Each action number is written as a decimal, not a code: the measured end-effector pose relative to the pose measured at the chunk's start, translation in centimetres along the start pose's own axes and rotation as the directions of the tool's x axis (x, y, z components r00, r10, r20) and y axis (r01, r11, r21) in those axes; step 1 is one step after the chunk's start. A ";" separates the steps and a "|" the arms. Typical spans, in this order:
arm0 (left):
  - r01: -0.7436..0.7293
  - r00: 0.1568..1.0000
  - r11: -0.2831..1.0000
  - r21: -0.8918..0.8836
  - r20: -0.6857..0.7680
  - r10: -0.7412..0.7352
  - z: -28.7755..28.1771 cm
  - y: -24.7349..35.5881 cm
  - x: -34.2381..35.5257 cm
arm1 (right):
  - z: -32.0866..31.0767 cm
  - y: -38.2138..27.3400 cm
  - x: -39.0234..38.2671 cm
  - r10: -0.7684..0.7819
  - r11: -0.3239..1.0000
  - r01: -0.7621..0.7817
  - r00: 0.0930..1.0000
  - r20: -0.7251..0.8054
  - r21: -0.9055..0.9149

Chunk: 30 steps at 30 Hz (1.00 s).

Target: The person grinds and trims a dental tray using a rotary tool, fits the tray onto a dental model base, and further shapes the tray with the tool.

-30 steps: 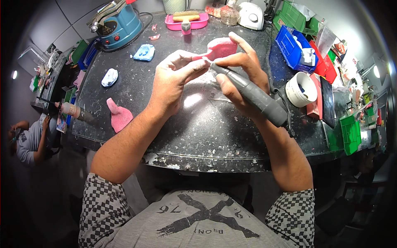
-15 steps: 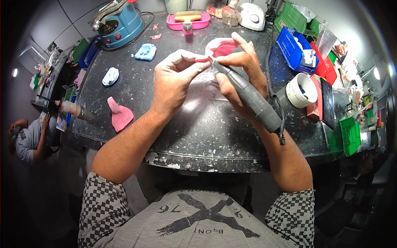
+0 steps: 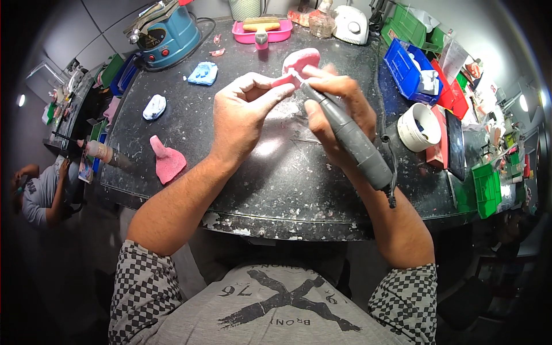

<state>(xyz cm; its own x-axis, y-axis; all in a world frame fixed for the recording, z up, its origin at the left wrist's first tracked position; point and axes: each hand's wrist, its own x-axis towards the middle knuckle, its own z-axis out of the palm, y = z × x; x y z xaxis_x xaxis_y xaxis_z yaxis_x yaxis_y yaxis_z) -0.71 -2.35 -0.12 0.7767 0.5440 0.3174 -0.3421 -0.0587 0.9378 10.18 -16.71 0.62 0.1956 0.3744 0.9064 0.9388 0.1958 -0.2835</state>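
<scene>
Pinched between the thumb and fingers of my left hand (image 3: 238, 112) is the handle of a pink acrylic impression tray (image 3: 303, 58), held above the bench. White dust coats those fingers. My right hand (image 3: 347, 95) is closed round a dark grey rotary handpiece (image 3: 357, 144), whose cord trails from its rear end. The handpiece's tip points at the tray where the handle meets the body; the bur is too small to make out clearly. A second pink impression tray (image 3: 168, 165), with its handle sticking up, lies on the bench beside my left forearm.
The dark bench (image 3: 276, 190) carries dust and chips. Two blue-white moulded pieces (image 3: 203, 73) lie at the left, near a blue machine (image 3: 172, 37). A pink tub (image 3: 276, 31) with a brush stands at the back. Right are a white bucket (image 3: 418, 127) and coloured bins (image 3: 411, 69).
The impression tray has turned from showing its hollow side to showing a smoother, rounded face. My right hand and the handpiece have shifted slightly right and nearer, with its raised fingers now lower.
</scene>
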 end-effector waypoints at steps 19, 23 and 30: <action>-0.312 0.930 0.744 0.591 0.029 0.367 -0.3 0.2 -0.2 | 0.8 -0.6 -0.8 0.202 0.944 -0.217 0.976 0.082 0.247; -0.328 0.923 0.743 0.584 0.030 0.384 -0.7 -0.3 -0.1 | 0.5 -1.2 -0.6 0.226 0.925 -0.260 0.963 0.148 0.277; -0.334 0.918 0.717 0.612 0.039 0.394 -0.6 0.1 -0.1 | 0.6 -1.6 -0.4 0.227 0.941 -0.259 0.961 0.159 0.219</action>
<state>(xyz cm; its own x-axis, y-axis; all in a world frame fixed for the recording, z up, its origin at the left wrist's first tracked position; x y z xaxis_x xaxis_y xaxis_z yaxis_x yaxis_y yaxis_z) -1.16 -1.91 -0.20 0.5987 0.4442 0.6665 -0.1809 -0.7357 0.6527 8.43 -16.61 0.51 0.3561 0.5487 0.7564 0.7702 0.2861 -0.5701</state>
